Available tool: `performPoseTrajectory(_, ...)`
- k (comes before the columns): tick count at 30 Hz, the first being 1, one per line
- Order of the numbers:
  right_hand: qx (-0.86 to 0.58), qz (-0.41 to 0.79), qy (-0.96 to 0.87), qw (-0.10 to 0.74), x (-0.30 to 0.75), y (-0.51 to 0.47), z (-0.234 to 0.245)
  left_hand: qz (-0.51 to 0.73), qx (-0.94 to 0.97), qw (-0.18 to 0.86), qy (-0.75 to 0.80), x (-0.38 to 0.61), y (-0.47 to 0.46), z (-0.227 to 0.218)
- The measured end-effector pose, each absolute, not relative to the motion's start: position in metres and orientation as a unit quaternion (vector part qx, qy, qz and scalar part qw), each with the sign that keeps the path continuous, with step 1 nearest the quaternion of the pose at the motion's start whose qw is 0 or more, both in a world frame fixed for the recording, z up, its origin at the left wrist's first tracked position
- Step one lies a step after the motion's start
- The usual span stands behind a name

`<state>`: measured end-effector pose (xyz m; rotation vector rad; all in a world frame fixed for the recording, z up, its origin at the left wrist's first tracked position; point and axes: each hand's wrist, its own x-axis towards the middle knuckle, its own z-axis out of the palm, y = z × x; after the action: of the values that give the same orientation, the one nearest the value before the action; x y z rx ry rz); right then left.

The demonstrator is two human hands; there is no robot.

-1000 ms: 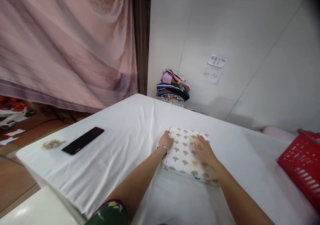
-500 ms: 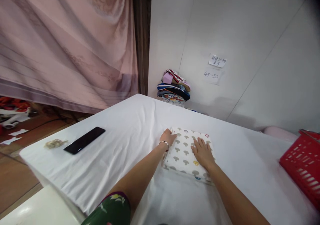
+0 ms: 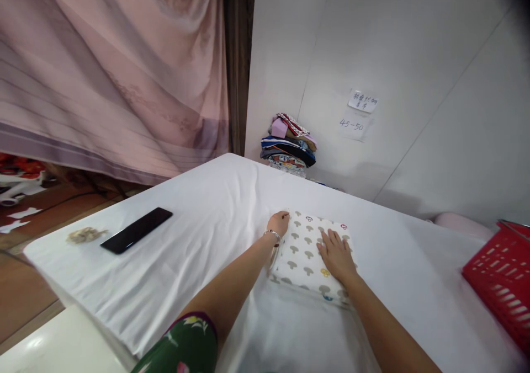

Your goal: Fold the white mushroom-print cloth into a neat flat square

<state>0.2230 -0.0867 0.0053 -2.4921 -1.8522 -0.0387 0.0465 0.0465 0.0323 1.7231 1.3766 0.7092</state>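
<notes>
A folded white cloth [image 3: 300, 251] printed with grey mushrooms lies on the white-covered table [image 3: 199, 235] in front of me. At its far left corner, my left hand [image 3: 279, 225] has its fingers closed in a pinch on the edge, a silver bracelet on the wrist. My right hand [image 3: 337, 256] rests palm down on the right part of the cloth, fingers spread. A few coloured motifs, red, yellow and blue, show among the mushrooms.
A black phone [image 3: 136, 230] and a small beige clump [image 3: 85, 235] lie on the table's left side. On the right stands a red plastic basket [image 3: 501, 273]. Folded fabrics [image 3: 287, 147] are stacked by the wall beyond the far edge. A pink curtain [image 3: 116, 75] hangs at left.
My left hand has shifted slightly up to the cloth's far left corner, and its fingers have drawn together there. My right hand stays flat in place.
</notes>
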Motion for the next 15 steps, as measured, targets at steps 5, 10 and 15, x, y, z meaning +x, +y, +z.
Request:
performPoseTrajectory(5, -0.802, -0.014, -0.597, 0.017, 0.222, -0.087, 0.006, 0.289, 0.657, 0.417, 0.557, 0.046, 0.05, 0.031)
performPoseTrajectory(10, -0.802, -0.014, -0.597, 0.019, 0.222, -0.087, 0.007, 0.286, 0.657, 0.418, 0.558, 0.045, 0.053, 0.029)
performPoseTrajectory(15, -0.798, -0.03, -0.601, 0.024, 0.222, -0.088, 0.005, 0.266, 0.675, 0.417, 0.548, 0.047, 0.058, 0.029)
